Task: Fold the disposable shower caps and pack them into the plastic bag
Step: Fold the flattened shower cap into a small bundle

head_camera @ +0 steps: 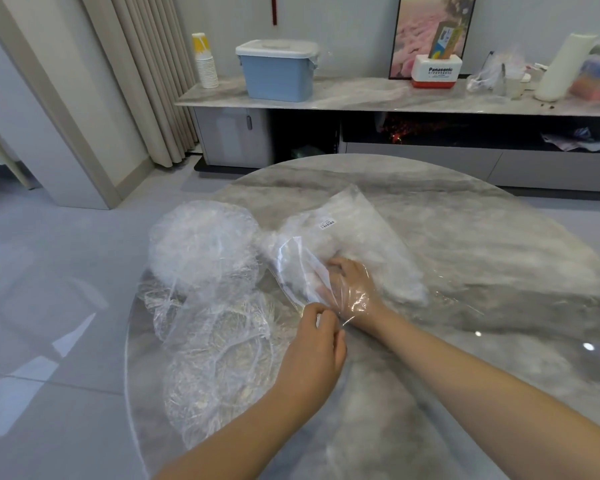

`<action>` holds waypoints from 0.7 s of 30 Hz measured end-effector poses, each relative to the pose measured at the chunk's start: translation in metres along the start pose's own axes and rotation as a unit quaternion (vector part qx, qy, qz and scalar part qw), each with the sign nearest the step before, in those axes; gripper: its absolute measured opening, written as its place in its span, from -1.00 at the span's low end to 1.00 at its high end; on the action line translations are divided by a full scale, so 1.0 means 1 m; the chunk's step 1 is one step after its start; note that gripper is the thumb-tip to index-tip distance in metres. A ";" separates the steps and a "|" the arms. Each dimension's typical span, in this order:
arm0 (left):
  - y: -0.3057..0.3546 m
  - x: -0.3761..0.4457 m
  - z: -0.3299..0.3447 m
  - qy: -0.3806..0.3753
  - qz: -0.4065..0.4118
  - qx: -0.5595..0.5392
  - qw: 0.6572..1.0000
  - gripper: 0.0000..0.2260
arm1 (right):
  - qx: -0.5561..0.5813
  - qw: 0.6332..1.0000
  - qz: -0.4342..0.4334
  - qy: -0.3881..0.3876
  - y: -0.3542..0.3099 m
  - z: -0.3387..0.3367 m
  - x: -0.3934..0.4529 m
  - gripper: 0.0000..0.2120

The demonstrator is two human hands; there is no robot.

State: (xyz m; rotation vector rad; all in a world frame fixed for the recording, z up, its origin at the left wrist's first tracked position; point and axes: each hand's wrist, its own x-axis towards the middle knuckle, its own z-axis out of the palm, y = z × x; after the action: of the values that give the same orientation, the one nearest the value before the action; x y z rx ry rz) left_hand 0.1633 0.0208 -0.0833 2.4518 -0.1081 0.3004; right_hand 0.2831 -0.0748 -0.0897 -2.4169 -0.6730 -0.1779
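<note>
Fingers (321, 315) of the left hand (312, 344) pinch one bag's (347, 237) mouth; right hand (352, 289) reaches inside, grip unclear; loose caps (205, 289), uncountable, left.

From my feed the room is evenly bright with soft, cool light. Glare spots sit on the table (499, 278) at right, and pale streaks reflect off the floor (49, 306) at left. Shadows are faint. Straight lines bow toward the edges. The whole picture is slightly soft, and the clear plastic blurs most.
</note>
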 end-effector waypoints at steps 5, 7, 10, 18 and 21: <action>-0.006 0.000 0.000 -0.025 -0.017 0.019 0.999 -0.85 | -0.075 0.993 -0.010 -0.086 0.006 -0.010 -0.013 -0.46; -0.007 -0.004 -0.002 -0.030 -0.014 0.022 0.999 -0.85 | -0.069 0.990 0.002 -0.122 0.005 -0.022 -0.023 -0.40; -0.006 -0.011 -0.011 -0.037 0.001 0.052 0.998 -0.81 | -0.069 0.986 -0.006 -0.152 0.003 -0.041 -0.044 -0.43; 0.000 -0.044 -0.034 -0.116 -0.132 0.248 0.953 -0.63 | -0.177 0.960 -0.053 -0.212 -0.011 -0.077 -0.095 -0.42; 0.000 -0.068 -0.043 -0.155 -0.203 0.267 0.929 -0.66 | -0.198 0.950 -0.046 -0.237 -0.032 -0.091 -0.118 -0.46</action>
State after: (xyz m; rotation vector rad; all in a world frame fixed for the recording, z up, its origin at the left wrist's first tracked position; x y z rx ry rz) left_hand 0.0888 0.0478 -0.0671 2.9586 0.3941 -0.2842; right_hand 0.1682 -0.1577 -0.0332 -2.8474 -1.0460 0.2678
